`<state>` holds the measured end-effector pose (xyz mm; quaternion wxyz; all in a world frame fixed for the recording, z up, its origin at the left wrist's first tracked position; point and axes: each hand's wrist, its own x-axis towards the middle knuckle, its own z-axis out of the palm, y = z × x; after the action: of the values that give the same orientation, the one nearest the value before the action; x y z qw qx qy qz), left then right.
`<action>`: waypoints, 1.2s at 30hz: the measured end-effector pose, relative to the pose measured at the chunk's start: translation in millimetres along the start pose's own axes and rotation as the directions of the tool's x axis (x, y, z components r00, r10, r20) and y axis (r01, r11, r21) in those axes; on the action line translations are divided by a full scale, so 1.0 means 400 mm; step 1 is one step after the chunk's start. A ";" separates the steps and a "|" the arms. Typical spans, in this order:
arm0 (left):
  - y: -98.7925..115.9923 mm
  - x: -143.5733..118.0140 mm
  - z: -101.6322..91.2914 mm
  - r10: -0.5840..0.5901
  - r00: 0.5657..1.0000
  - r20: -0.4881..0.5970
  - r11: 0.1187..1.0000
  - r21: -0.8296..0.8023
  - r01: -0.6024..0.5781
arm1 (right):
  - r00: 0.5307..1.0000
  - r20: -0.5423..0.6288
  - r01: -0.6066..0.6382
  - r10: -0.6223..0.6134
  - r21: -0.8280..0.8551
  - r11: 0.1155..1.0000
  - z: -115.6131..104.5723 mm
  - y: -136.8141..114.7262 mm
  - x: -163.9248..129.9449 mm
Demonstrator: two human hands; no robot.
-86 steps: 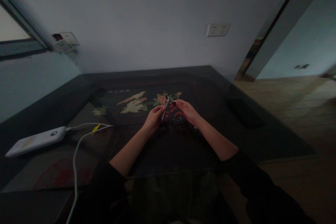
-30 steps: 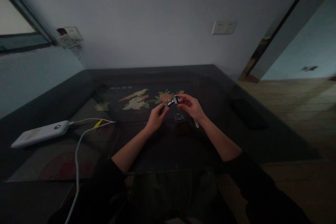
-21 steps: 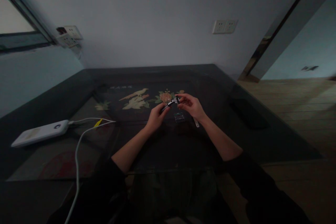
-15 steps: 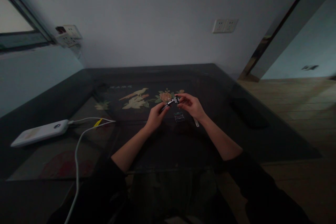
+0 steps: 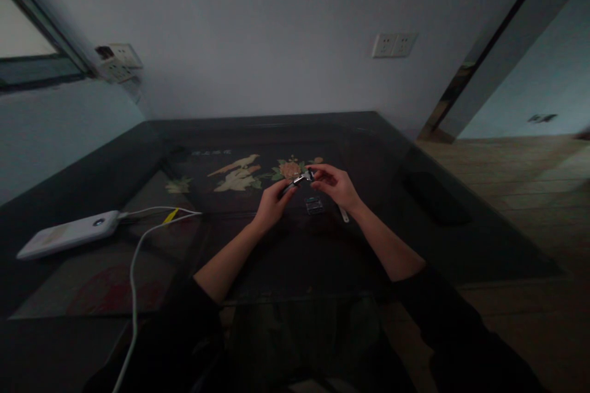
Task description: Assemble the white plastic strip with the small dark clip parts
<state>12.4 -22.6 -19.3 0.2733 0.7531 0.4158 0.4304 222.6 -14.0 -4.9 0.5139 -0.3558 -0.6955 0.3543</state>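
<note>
Above the table, my left hand (image 5: 273, 202) is closed round the dark and silver handle of a razor (image 5: 298, 180), which points up and to the right. At its head end, the fingers of my right hand (image 5: 337, 185) pinch the small dark head; the fingertips partly hide it. Just below the hands, a small clear case (image 5: 314, 206) with dark and silver parts inside lies on the table. A thin white strip with a hole (image 5: 344, 215) pokes out from under my right wrist.
The dark, glass-topped table (image 5: 276, 258) has printed birds and flowers and stands against a wall. On the left lies a white power bank (image 5: 69, 234) with a white cable (image 5: 133, 282) running off the front edge. A dark flat object (image 5: 436, 199) lies at right.
The hands and the razor keep almost the same pose. The whole view has shifted very slightly.
</note>
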 end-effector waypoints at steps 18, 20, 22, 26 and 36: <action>-0.009 0.004 -0.013 0.024 0.999 0.036 0.998 0.057 -0.026 | 1.000 -0.018 -0.020 0.020 0.017 1.000 0.003 0.009 -0.003; -0.008 0.004 -0.013 0.024 0.999 0.034 0.999 0.048 -0.026 | 1.000 -0.017 -0.025 0.025 0.023 0.999 0.004 0.011 -0.003; -0.008 0.003 -0.012 0.026 0.999 0.031 0.999 0.043 -0.027 | 0.999 -0.022 -0.026 0.026 0.027 0.999 0.006 0.013 -0.003; -0.010 0.003 -0.012 0.029 0.999 0.033 0.998 0.046 -0.031 | 0.999 -0.021 -0.030 0.031 0.039 0.999 0.007 0.015 -0.003; -0.010 0.001 -0.012 0.040 0.998 0.047 0.998 0.038 -0.042 | 0.997 -0.046 -0.061 0.065 0.090 0.994 0.013 0.004 -0.006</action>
<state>6.9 -20.1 -19.9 0.2593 0.7764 0.4021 0.4102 218.4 -15.9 -8.4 0.5348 -0.3629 -0.6547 0.3920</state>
